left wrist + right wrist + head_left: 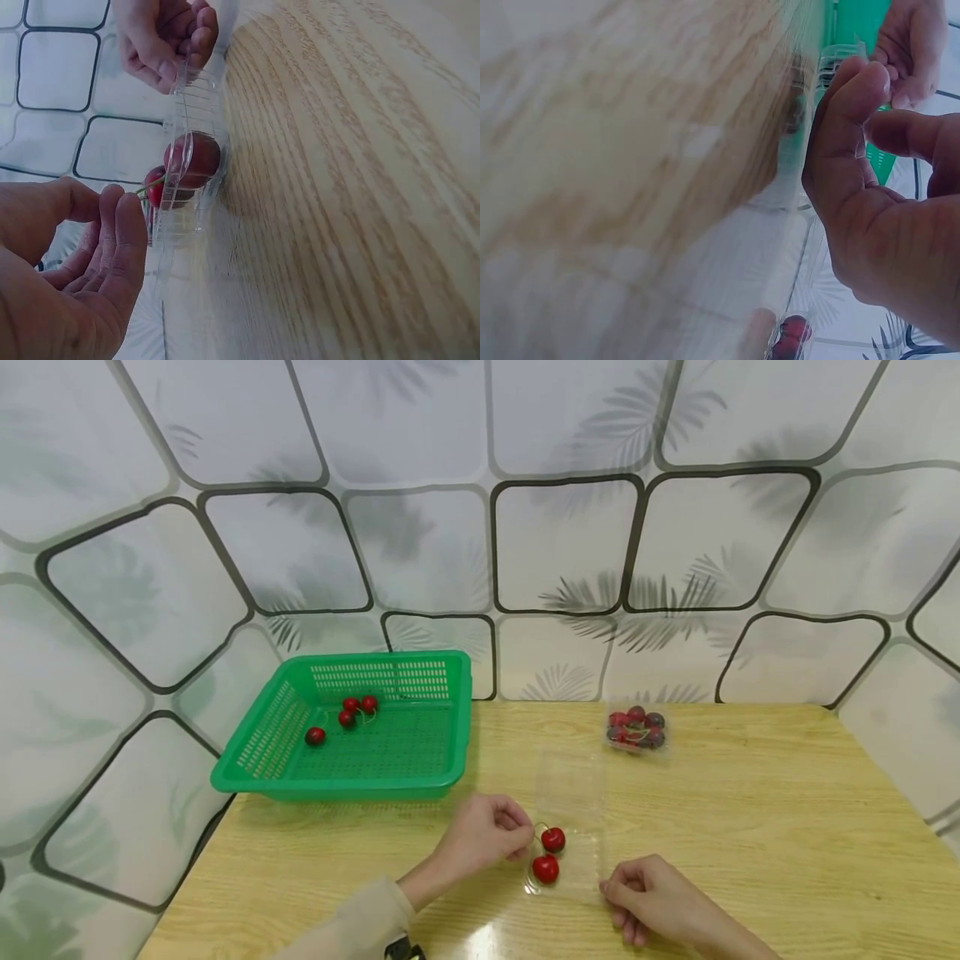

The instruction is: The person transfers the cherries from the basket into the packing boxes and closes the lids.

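A clear plastic clamshell box [581, 860] lies with its lid laid back on the table, and two red cherries sit in its left side, a nearer cherry [546, 869] and a farther cherry [553, 839]. At the box's left edge my left hand [483, 835] pinches a green cherry stem [152, 184] between thumb and fingertips. My right hand [656, 893] holds the box's near right corner with thumb and curled fingers. In the left wrist view, that right hand [166, 37] appears beyond the cherries.
A green plastic basket [352, 793] stands at the back left with several cherries [347, 718] in it. Behind the open box, to the right, sits a clear box filled with dark and red cherries [636, 728]. A patterned wall covering [566, 543] rises behind the wooden table [750, 810].
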### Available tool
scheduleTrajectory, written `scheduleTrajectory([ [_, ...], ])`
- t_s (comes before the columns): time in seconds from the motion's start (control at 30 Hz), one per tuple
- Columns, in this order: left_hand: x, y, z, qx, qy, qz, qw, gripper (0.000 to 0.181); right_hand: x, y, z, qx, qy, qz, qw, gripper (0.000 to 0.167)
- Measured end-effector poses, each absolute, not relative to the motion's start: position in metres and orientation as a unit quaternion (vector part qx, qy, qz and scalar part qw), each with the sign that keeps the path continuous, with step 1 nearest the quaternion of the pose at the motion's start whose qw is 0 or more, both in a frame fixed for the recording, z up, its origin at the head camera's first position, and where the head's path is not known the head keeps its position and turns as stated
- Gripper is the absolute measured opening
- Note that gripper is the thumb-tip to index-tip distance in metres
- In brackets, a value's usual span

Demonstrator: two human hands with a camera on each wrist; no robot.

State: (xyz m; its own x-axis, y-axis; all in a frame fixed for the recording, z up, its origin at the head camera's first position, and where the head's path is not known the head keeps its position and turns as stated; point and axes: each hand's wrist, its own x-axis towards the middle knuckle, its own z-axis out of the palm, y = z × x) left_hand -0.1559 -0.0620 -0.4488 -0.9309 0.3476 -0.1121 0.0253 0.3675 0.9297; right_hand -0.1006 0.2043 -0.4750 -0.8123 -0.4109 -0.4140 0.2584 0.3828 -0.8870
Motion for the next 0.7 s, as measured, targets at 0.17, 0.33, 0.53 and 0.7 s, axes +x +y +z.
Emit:
scheduleTrajectory([
  [0.17,-0.154,-0.059,-0.448,0.126,0.826,0.530,0.144,0.007,-0.103,0.205,-0.473,-0.048,0.775,-0.552,0.303,0.026],
  [0.33,-0.153,-0.054,-0.448,0.144,0.829,0.523,0.140,0.005,-0.103,0.205,-0.472,-0.047,0.778,-0.547,0.306,0.027],
  [0.53,-0.156,-0.045,-0.449,0.150,0.836,0.510,0.134,0.006,-0.101,0.205,-0.473,-0.043,0.781,-0.545,0.302,0.028],
  [0.7,-0.158,-0.039,-0.451,0.157,0.843,0.500,0.123,0.006,-0.100,0.204,-0.473,-0.050,0.773,-0.558,0.299,0.028],
])
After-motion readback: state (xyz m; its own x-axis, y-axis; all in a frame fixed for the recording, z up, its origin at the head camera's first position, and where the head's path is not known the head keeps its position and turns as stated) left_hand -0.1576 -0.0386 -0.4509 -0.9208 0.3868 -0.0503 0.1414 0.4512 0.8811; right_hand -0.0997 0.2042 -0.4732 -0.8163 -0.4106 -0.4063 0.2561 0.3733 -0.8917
